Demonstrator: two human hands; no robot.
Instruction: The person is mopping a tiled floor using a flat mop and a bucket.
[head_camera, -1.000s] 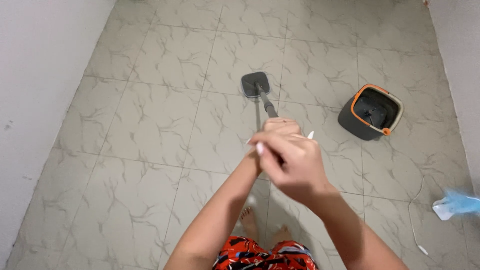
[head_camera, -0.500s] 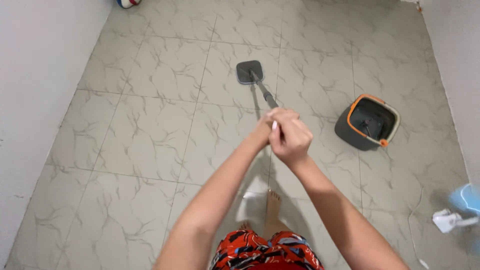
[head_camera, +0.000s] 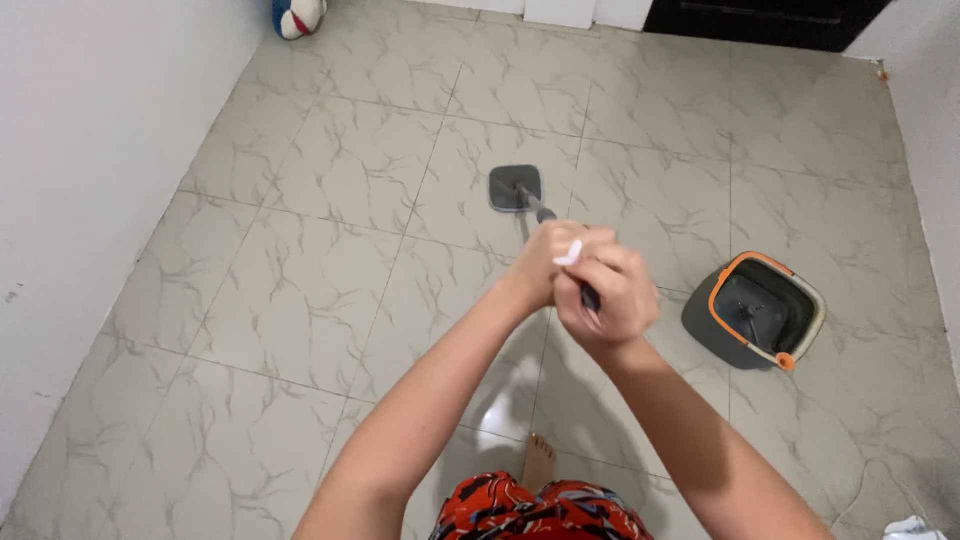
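Observation:
Both my hands grip the dark handle of a flat mop. My left hand (head_camera: 540, 262) holds the pole lower down, and my right hand (head_camera: 605, 292) is wrapped around it just behind, closer to me. The short visible stretch of pole (head_camera: 540, 212) runs forward to the grey square mop head (head_camera: 515, 188), which lies flat on the pale marbled floor tiles. My forearms reach out from the bottom of the view above red patterned shorts, and one bare foot (head_camera: 537, 462) shows between them.
A dark grey mop bucket with an orange rim (head_camera: 757, 310) stands on the floor to the right. A white wall (head_camera: 90, 180) runs along the left. A red, white and blue ball (head_camera: 298, 15) lies in the far left corner. A dark doorway (head_camera: 760, 18) is at the back.
The view has tilted up, bringing the ball and the doorway into sight. The mop head has slid slightly nearer. The bucket now appears lower right, and the blue object has left the view.

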